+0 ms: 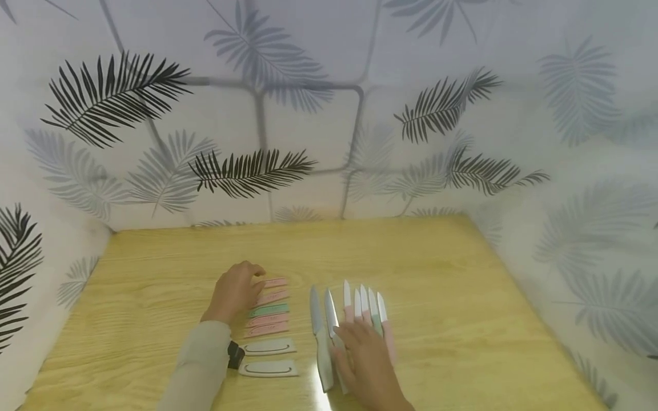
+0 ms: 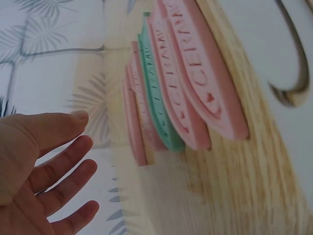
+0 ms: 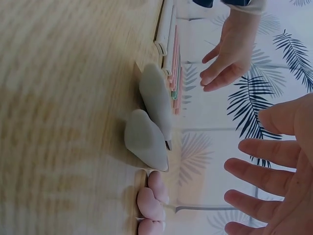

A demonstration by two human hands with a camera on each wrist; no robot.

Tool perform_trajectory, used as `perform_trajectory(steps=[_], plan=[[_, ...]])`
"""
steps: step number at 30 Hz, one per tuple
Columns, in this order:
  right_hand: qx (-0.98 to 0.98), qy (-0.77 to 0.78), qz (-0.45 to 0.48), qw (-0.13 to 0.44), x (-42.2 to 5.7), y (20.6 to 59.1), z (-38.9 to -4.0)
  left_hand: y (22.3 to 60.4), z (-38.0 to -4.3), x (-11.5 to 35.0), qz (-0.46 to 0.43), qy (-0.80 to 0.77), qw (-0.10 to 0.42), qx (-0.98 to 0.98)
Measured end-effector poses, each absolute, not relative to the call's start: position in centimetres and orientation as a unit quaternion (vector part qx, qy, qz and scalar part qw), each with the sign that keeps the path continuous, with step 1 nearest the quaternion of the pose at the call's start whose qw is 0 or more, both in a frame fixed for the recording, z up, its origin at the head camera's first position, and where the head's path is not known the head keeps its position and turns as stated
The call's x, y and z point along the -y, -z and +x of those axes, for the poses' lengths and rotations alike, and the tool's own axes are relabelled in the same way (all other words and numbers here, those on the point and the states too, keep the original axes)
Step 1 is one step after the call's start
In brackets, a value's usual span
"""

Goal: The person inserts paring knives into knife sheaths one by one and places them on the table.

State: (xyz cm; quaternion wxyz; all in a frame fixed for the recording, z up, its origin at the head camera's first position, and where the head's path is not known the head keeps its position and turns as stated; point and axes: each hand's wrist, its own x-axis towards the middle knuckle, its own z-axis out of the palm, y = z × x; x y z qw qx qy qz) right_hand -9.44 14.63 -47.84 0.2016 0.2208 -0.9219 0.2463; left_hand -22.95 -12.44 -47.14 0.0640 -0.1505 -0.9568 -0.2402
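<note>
My left hand hovers beside the left ends of a column of small knife sheaths, its fingers loosely bent around nothing. Several of these are pink sheaths, embossed "CERAMIC"; among them lies one green sheath. Nearer me are two larger white sheaths. My right hand, fingers spread and apart from the handles in the right wrist view, is above the knives. It partly hides a white-handled knife; another white-handled knife lies to its left. Small pink-handled knives and a green-handled knife lie blades away from me.
The wooden table meets a leaf-patterned wall covering at its back edge, and similar covering stands along both sides. A black band is at my left wrist.
</note>
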Motion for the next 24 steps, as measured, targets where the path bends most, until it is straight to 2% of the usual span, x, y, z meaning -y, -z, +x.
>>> perform_trajectory(steps=[12, 17, 24], plan=[[0.918, -0.255, 0.228, 0.201, -14.8, 48.0, -8.5, 49.0, -24.0, 11.9, -0.173, 0.183, 0.083, 0.964], [0.913, -0.255, 0.233, 0.214, -14.8, 48.0, -8.4, 49.2, -24.4, 11.6, -0.167, 0.168, 0.080, 0.968], [0.915, -0.262, 0.234, 0.201, -14.6, 48.1, -8.3, 49.4, -24.5, 11.5, -0.156, 0.155, 0.075, 0.973]])
